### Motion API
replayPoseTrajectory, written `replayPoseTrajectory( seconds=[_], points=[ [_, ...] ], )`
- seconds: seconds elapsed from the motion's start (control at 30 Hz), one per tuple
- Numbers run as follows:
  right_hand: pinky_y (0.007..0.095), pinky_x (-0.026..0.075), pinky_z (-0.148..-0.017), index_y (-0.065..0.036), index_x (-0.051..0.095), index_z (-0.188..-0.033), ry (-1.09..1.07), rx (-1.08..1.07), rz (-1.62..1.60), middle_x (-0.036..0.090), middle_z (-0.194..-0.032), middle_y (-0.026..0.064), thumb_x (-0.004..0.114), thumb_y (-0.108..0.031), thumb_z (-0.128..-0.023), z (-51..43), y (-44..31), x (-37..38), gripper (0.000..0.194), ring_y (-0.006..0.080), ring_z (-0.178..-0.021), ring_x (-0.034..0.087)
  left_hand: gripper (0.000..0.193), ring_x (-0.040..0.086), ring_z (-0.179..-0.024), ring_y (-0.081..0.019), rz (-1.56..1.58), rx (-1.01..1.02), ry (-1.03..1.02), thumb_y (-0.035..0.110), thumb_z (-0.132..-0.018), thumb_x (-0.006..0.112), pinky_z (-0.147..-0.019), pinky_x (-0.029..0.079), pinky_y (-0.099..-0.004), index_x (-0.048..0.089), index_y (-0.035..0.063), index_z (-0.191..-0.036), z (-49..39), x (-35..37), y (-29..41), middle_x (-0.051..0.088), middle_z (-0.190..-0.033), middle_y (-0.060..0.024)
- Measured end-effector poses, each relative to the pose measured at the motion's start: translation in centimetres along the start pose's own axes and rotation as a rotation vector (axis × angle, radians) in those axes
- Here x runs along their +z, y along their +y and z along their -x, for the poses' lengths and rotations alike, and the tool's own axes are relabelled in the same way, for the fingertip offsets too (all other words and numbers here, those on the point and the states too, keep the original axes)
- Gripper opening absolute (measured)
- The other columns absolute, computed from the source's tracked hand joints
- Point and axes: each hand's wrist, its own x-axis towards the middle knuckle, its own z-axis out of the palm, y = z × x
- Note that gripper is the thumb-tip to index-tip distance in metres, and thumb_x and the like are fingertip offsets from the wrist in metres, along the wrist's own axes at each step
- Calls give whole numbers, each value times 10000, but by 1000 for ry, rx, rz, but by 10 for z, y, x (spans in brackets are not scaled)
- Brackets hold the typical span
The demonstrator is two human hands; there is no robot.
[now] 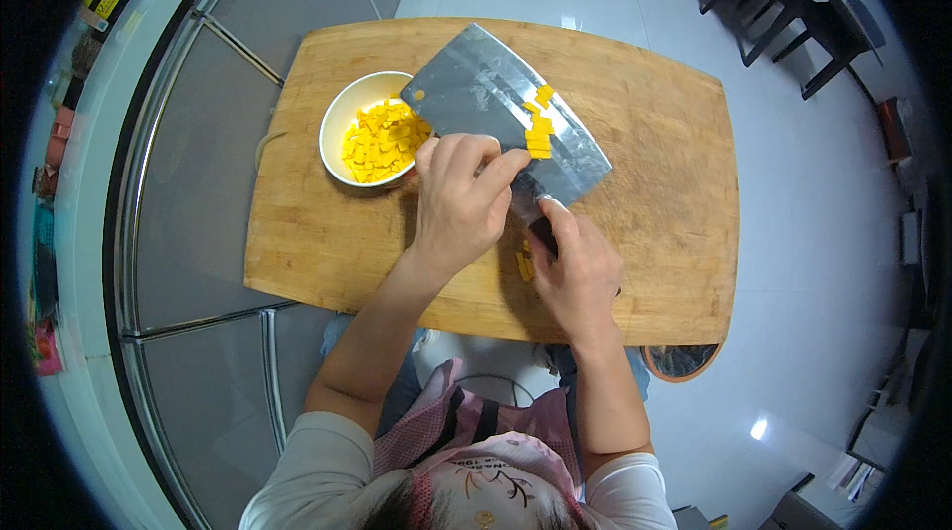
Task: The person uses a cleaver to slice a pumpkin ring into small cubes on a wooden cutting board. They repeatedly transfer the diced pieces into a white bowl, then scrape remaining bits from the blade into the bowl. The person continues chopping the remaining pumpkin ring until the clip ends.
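A wide cleaver (pixel 483 84) lies flat in the air over a wooden cutting board (pixel 654 158), its blade tilted towards the upper left. My right hand (pixel 579 262) is closed around its dark handle (pixel 544 234). Several small yellow pieces (pixel 538 139) of food rest on the blade. My left hand (pixel 461 195) reaches across the near part of the blade, one fingertip against these pieces; what lies under its palm is hidden. Left of the blade, a white bowl (pixel 332 136) holds many cut yellow pieces (pixel 383 143). The blade's corner overlaps the bowl's rim in view.
A few yellow pieces (pixel 525 264) lie on the board beside my right hand. Grey cabinet fronts (pixel 216 151) with metal trim stand to the left, below a pale counter (pixel 82 247). A dark table with chairs (pixel 803 2) stands at the far upper right.
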Motion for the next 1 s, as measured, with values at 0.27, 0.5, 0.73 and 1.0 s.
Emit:
replayPoseTrajectory(
  seconds=[0.27, 0.5, 0.73, 1.0],
  points=[
    [380, 508, -607, -100, 601, -1141, -30, -13, 0, 639, -834, 104, 779, -59, -731, 1, -3, 5, 448, 280, -730, 643, 266, 535, -909, -232, -1, 5, -60, 29, -732, 666, -841, 348, -408, 661, 113, -985, 1, 3, -2, 541, -922, -41],
    [379, 527, -647, -92, 603, -1150, -7, 58, -15, 667, -899, 123, 773, -48, -739, -1, 4, 4, 447, 296, -780, 664, 257, 548, -942, -274, 95, -3, -126, 1, -733, 643, -855, 385, -419, 650, 90, -974, 4, 4, -4, 568, -951, -69],
    [407, 514, -609, -113, 584, -1149, 23, 44, -17, 632, -857, 115, 755, -97, -759, 0, 9, 4, 426, 302, -743, 643, 308, 549, -994, -268, 87, 37, -166, 18, -715, 649, -899, 383, -426, 646, 86, -1015, 4, 1, -4, 557, -1007, -69],
    [407, 512, -626, -93, 593, -1150, 31, 62, -46, 648, -866, 118, 753, -74, -777, -1, 13, 2, 406, 307, -764, 646, 194, 573, -947, -238, 82, 169, -142, 65, -743, 643, -881, 403, -423, 640, 88, -935, 8, 3, -12, 593, -960, -41]
  ],
)
